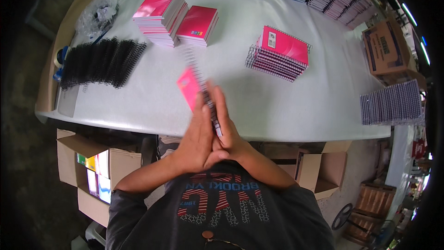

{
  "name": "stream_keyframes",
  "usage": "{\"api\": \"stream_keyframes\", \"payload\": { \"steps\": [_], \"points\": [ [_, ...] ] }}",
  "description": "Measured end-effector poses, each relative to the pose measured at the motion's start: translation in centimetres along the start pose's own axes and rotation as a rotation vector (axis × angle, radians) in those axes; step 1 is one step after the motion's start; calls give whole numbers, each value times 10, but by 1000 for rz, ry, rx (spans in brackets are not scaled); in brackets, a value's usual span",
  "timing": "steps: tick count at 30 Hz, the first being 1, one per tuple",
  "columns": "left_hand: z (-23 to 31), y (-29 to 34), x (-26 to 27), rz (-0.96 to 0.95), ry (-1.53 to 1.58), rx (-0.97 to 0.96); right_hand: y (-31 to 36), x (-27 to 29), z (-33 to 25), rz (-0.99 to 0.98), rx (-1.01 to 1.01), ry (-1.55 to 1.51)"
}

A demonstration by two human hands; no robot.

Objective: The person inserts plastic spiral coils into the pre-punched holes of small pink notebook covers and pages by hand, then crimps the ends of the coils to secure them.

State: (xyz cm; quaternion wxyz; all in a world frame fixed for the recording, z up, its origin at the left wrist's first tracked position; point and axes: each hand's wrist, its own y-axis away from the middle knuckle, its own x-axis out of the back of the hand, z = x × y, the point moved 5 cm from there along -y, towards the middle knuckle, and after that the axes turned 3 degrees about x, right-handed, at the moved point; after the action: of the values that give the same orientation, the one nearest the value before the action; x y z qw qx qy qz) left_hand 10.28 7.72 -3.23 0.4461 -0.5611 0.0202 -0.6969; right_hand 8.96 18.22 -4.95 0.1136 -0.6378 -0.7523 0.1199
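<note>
Two bare hands, the left hand (196, 132) and the right hand (226, 122), meet nearly palm to palm over the near edge of a white-covered counter (129, 106). Fingers are straight and point away from the body. The grip is closed to a thin gap, with a pink notebook (188, 88) and a wire coil (194, 68) pressed between the palms. The coil runs along the notebook's right edge and sticks out past its far end, where it is blurred; how much of the edge it has already threaded cannot be told.

The step in hand looks like rolling the coil through the notebook's edge. Done well, it probably calls for light, even pressure: enough to turn the wire, not so much that loops flatten or the cover creases. Keeping the coil parallel to the edge and the pages squared should help each loop find its hole; if it catches, easing off seems wiser than forcing.

On the left lie loose black coils (99, 65). Farther off stand a tall pink stack (159, 4) and a shorter pink stack (198, 22). Toward the right, a coil-bound pile (286, 48) offers a model for evenly seated loops.
</note>
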Motion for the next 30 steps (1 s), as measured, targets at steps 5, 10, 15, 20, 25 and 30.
{"api": "stream_keyframes", "payload": {
  "steps": [5, 10, 15, 20, 25, 30],
  "points": [
    [8, -24, 27, -207, 724, 346, -5, 8, -57, -80, 393, 602],
    [-35, -23, -1, -68, 933, 748, -14, 40, -45, -83, 46, 761],
    [-62, -21, -49, 28, 1295, 788, -13, 63, -3, 95, -275, 338],
    [-66, -16, -59, 68, 1331, 764, -16, 53, 1, -257, -553, 436],
    [-69, -9, -57, 186, 1398, 802, -20, 48, -11, -101, -354, 770],
    [-66, -8, -51, 161, 1369, 666, -20, 37, 8, -323, -362, 604]
  ]
}}
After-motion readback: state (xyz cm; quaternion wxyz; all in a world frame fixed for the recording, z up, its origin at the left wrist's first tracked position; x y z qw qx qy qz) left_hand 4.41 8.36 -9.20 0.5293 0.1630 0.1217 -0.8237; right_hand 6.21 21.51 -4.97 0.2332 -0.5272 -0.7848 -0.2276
